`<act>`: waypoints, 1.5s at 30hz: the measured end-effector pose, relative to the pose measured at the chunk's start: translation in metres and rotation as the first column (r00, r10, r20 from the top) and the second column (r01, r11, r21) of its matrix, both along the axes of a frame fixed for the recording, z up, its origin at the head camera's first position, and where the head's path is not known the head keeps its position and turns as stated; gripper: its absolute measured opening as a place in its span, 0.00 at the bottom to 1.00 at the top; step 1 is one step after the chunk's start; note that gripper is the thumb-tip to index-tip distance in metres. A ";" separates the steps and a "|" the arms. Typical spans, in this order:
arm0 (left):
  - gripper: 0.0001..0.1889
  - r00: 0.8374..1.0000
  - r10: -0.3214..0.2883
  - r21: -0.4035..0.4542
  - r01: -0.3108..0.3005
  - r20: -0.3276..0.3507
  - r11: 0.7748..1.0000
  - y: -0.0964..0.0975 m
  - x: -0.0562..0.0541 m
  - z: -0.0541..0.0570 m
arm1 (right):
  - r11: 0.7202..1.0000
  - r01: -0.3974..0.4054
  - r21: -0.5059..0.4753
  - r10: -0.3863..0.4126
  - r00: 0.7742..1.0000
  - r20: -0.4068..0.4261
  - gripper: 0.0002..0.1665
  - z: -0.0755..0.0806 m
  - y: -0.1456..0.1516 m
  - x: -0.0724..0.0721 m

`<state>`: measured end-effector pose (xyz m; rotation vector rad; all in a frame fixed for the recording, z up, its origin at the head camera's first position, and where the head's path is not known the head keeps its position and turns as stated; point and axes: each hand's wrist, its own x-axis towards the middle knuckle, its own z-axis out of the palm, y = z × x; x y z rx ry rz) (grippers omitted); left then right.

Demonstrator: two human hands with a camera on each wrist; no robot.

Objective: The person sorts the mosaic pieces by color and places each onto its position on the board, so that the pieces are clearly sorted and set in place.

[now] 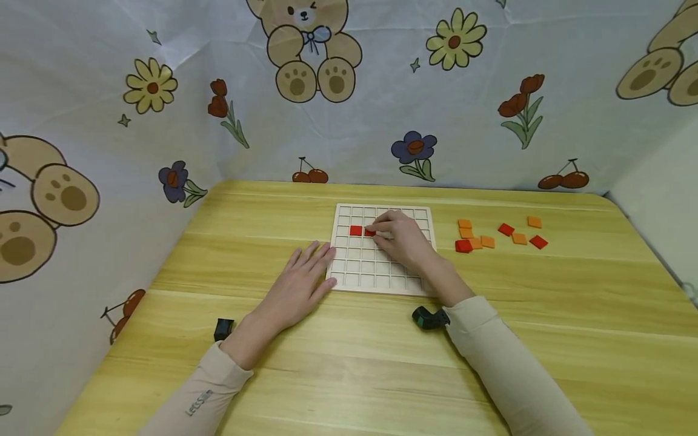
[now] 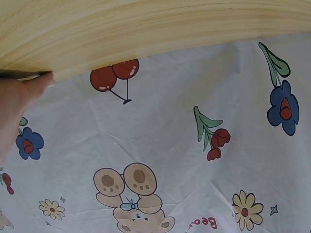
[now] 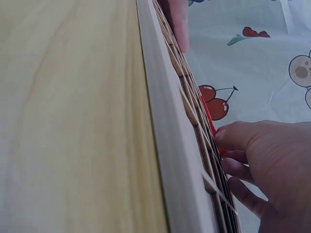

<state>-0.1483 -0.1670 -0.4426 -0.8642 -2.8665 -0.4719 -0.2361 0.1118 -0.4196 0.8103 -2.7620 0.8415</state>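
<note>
A white grid board [image 1: 354, 280] of raised square cells lies on the table. One red square tile [image 1: 355, 231] sits in a cell in its upper left part. Just right of it, my right hand [image 1: 406, 239] pinches a second red tile [image 1: 369, 232] with its fingertips, at the grid; the fingers partly cover this tile. In the right wrist view, the right hand [image 3: 272, 160] reaches over the board's ridges [image 3: 192, 114] to a red tile. My left hand [image 1: 297, 290] rests with fingers spread at the board's left edge, fingertips and thumb touching it.
Several orange tiles [image 1: 488, 242] and red tiles [image 1: 538, 242] lie scattered on the wooden table [image 1: 349, 375] to the right of the board. Dark wrist devices [image 1: 429, 318] sit by both wrists. A cloth [image 1: 376, 66] printed with bears and flowers hangs behind the table.
</note>
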 end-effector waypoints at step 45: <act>0.33 1.000 0.002 0.006 -0.002 0.024 1.000 0.000 0.000 0.000 | 0.999 0.029 -0.027 -0.031 0.996 -0.083 0.14 0.004 0.038 0.014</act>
